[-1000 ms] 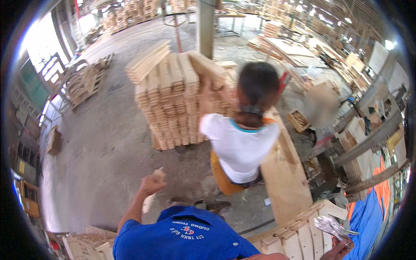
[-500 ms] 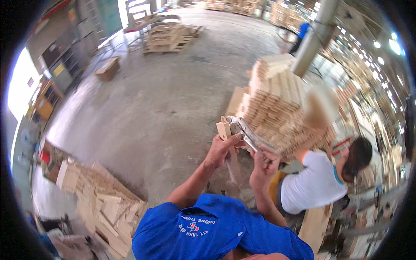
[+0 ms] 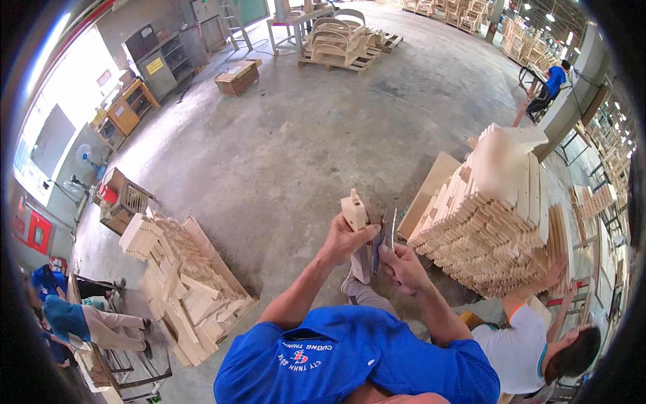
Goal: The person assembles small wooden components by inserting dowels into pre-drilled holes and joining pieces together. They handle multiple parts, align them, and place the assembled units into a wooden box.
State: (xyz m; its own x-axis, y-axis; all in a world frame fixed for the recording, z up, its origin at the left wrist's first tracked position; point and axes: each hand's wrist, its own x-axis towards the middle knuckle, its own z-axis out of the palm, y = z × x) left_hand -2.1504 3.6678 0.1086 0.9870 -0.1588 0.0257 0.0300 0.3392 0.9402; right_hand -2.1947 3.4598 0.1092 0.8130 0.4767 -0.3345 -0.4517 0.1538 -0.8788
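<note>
My left hand (image 3: 344,241) is closed around a narrow pale wooden piece (image 3: 354,211), held upright before my chest. Its top end has a short peg and small holes, and its lower part extends below my fingers. Just to the right, my right hand (image 3: 406,268) grips locking pliers (image 3: 394,229), seen nearly edge-on as a thin metal strip beside the wood. The pliers' jaws cannot be made out clearly, and my right fingers partly cover the handles.
A tall stack of wooden parts (image 3: 471,222) stands at the right, with a co-worker in a white shirt (image 3: 508,350) next to it. Another pile of wooden pieces (image 3: 192,289) lies at the left. Farther off are a box (image 3: 237,79) and a pallet of curved parts (image 3: 340,50).
The pliers were at the top of the wooden piece; now they are apart from it and turned edge-on, lower by my right hand. My view has swung left.
</note>
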